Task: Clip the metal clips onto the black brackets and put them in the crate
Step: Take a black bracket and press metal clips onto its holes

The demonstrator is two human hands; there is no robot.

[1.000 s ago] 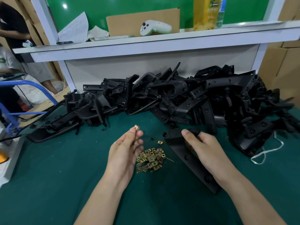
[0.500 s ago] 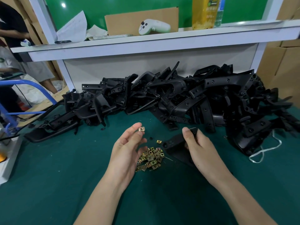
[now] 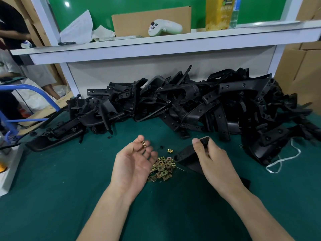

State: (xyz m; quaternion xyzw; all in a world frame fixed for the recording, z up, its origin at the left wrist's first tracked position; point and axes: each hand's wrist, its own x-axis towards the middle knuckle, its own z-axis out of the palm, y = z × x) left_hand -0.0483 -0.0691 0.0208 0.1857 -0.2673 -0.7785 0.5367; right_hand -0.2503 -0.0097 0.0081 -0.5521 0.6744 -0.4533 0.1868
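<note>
Far left, cut off by the frame edge: a standing person [image 3: 12, 26], upper body only, and a blue tube frame [image 3: 26, 87] beyond the table's left edge. Lower left and bottom centre: green mat [image 3: 52, 188], bare, the widest open room. Centre left: left hand [image 3: 133, 164], palm up, thumb and forefinger pinching one metal clip [image 3: 143, 144]; the clip shows edge-on as two thin leaves, long axis near upright, its face unreadable. The other fingers are loosely curled and hide the left margin of the clip pile [image 3: 162, 168] lying on the mat between the hands; one stray clip [image 3: 170, 150] lies just above it. Centre right: held bracket [image 3: 188, 158], long axis running from frame centre toward lower right, mostly covered by the right hand [image 3: 213, 160] and forearm, one tip showing past the wrist. The thumb presses its upper end, fingers curled round it. Across the back: bracket heap [image 3: 191, 105], tangled, single parts hard to separate, closing the table's far side under a white shelf [image 3: 156, 47]. Right: white string [image 3: 281, 159]; cardboard boxes [image 3: 298, 70], cut off.
</note>
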